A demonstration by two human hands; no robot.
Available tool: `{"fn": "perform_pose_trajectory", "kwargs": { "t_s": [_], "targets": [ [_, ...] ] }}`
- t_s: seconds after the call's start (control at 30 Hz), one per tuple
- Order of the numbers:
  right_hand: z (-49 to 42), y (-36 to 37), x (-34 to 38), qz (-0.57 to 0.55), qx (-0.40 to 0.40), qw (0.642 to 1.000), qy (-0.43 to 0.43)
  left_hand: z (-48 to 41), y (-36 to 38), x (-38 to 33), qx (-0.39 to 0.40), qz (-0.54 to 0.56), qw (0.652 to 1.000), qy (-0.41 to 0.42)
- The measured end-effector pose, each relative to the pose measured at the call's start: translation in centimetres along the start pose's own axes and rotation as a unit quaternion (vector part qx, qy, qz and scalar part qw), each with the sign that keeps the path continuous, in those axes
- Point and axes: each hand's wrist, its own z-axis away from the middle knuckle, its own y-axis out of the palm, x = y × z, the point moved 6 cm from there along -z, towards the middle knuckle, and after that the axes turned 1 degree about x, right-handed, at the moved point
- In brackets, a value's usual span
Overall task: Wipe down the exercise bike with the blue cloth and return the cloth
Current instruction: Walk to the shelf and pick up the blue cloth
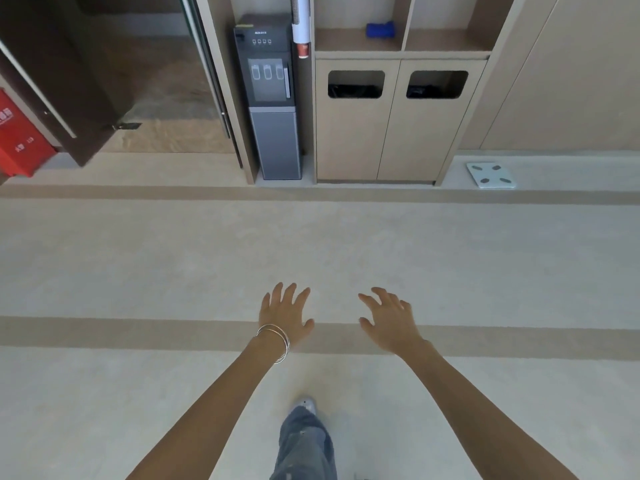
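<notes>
Both hands, left hand (285, 315) and right hand (391, 318), grip released over bare floor (138, 265), blue cloth (380, 30) shelved ahead.

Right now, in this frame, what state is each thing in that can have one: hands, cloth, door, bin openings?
left hand: open, empty, fingers spread.
right hand: open, empty.
blue cloth: bunched, lying in the left open shelf compartment, untouched.
dark door: swung open.
left bin opening: uncovered, dark liner inside.
right bin opening: uncovered, dark liner inside.
scale: flat on the floor.
</notes>
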Motion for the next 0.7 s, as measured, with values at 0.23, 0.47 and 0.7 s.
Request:
{"fn": "perform_pose_trajectory", "kwargs": {
  "t_s": [0.23,0.47,0.7],
  "targets": [
    [-10.6,-4.5,1.5,-0.009,-0.015,0.999,0.032,-11.2,-5.8,2.9,-0.006,-0.020,0.998,0.051],
    [-18.5,-7.2,0.2,-0.011,-0.029,0.998,0.057,-20.1,-8.6,2.8,0.002,-0.026,0.996,0.089],
    [-27.7,-9.2,-3.8,-0.009,-0.012,0.998,0.053,-30.1,-10.3,1.4,0.009,-0.024,0.996,0.087]
  ]
}}
